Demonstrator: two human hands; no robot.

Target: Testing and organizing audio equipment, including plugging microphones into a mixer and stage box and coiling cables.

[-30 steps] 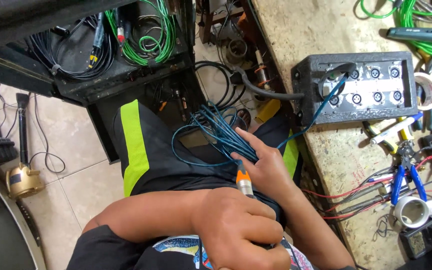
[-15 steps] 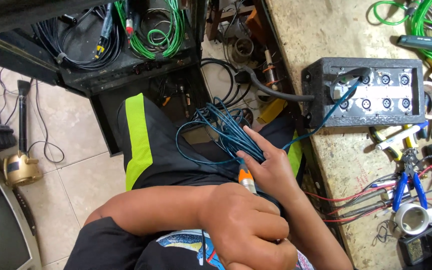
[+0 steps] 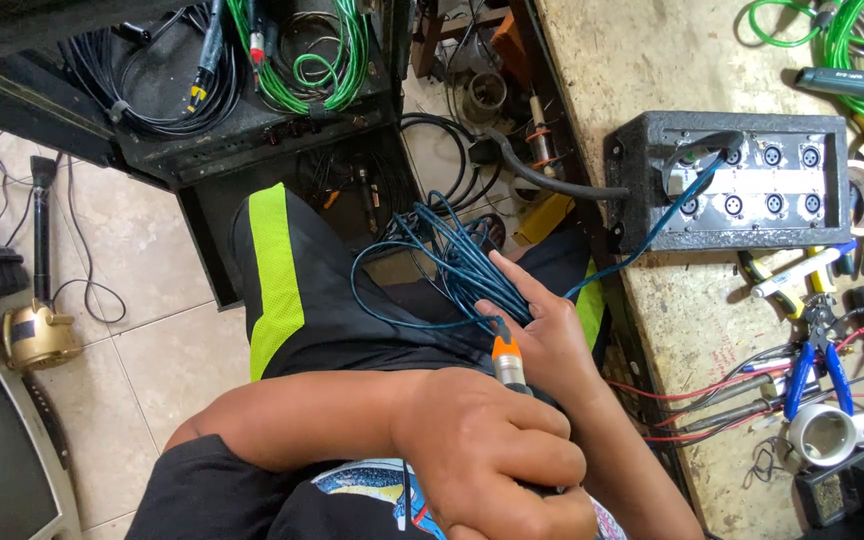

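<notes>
My left hand (image 3: 492, 455) is closed in a fist around a metal cable plug with an orange ring (image 3: 505, 355), which sticks up out of the fist. My right hand (image 3: 542, 325) sits just above it on my lap and grips a loose coil of blue cable (image 3: 432, 265), forefinger stretched along the strands. One blue strand runs up and right into a grey multi-socket box (image 3: 752, 180) on the workbench. My legs are in black shorts with a yellow-green stripe (image 3: 272, 270).
An open black case (image 3: 232, 90) holds green and black cable coils at top left. The worn workbench (image 3: 652, 90) carries blue-handled pliers (image 3: 817, 365), red wires, tape rolls and green cable. A gold microphone (image 3: 37, 335) lies on the tiled floor.
The view has shifted slightly. My right hand's forefinger has stretched further along the blue coil; my left hand stays clenched on the plug.
</notes>
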